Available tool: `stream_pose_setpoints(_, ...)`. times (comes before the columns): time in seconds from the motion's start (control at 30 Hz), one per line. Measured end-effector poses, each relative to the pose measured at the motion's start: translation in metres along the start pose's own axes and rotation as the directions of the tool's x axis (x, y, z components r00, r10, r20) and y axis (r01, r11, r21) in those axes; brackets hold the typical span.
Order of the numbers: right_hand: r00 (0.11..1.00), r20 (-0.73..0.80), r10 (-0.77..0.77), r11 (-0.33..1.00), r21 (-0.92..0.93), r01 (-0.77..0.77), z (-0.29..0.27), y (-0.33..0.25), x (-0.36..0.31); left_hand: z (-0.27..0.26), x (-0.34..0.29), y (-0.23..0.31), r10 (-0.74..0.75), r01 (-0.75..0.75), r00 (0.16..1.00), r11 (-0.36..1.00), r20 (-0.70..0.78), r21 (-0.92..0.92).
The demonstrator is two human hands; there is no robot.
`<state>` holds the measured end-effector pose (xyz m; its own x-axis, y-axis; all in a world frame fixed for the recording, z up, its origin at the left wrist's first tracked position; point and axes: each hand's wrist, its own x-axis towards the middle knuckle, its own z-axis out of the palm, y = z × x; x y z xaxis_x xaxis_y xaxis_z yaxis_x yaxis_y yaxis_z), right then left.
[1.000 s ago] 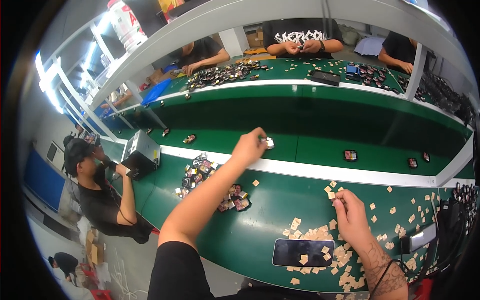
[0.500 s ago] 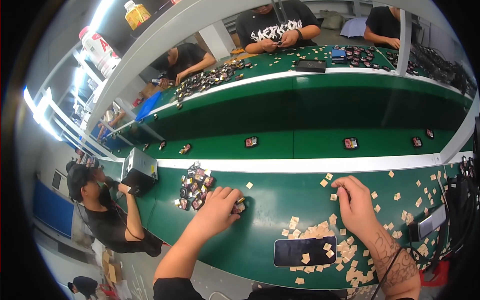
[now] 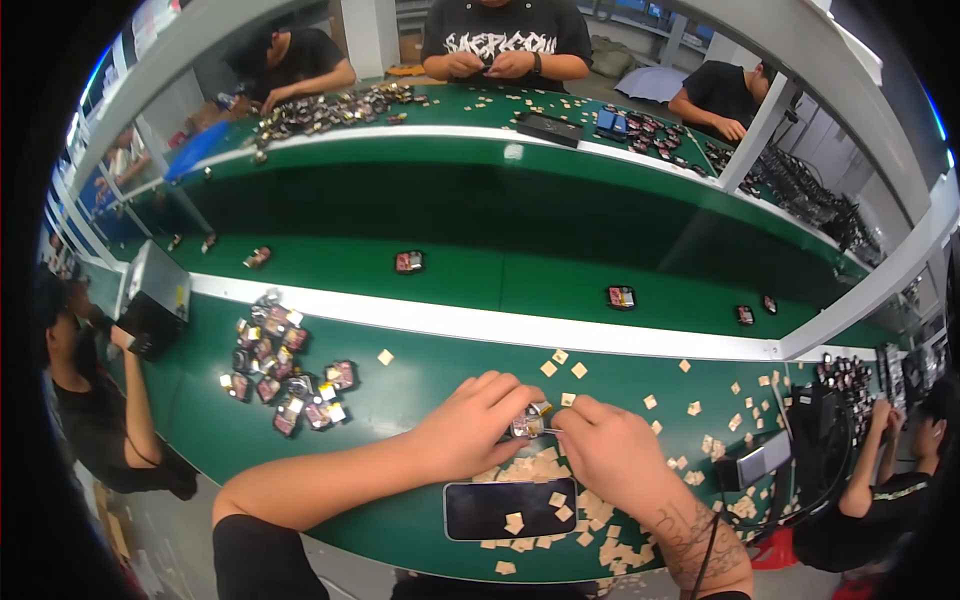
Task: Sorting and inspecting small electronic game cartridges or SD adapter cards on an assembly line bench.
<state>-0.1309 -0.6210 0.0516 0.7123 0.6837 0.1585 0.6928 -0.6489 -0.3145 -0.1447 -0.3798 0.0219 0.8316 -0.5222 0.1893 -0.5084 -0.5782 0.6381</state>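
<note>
One person's two bare hands meet over a green table [image 3: 400, 410]. The left hand [image 3: 480, 425] grips one small dark-edged unit [image 3: 527, 425], just beyond one dark phone [image 3: 495, 505]; the right hand [image 3: 612, 448] has its fingertips drawn together at the unit's right edge — whether they pinch anything cannot be told. Three tan squares [image 3: 514, 523] lie on the phone, with dozens more scattered nearby. To the left sits a pile of over a dozen similar units [image 3: 268, 388] — and at least five others rest on the green belt [image 3: 460, 295] beyond.
</note>
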Motion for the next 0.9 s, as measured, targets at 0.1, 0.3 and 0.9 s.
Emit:
stream_pose_setpoints(0.1, 0.999, 0.052, 0.013, 0.998, -0.065, -0.01, 0.004, -0.004, 0.003, 0.009, 0.002, -0.005, 0.024, -0.026, 0.999, 0.999, -0.048, -0.045)
stream_pose_setpoints(0.3, 0.996, 0.002, 0.092, 0.944, 0.319, -0.088, 0.016, 0.016, 0.005, 0.008, 0.0, -0.003, 0.009, -0.015, 0.998, 0.994, -0.054, -0.111)
stream_pose_setpoints(0.9, 0.982, 0.067, 0.176, 0.79, 0.585, -0.182, 0.015, 0.021, 0.014, 0.012, -0.013, -0.008, 0.054, -0.059, 0.997, 0.994, -0.054, -0.096)
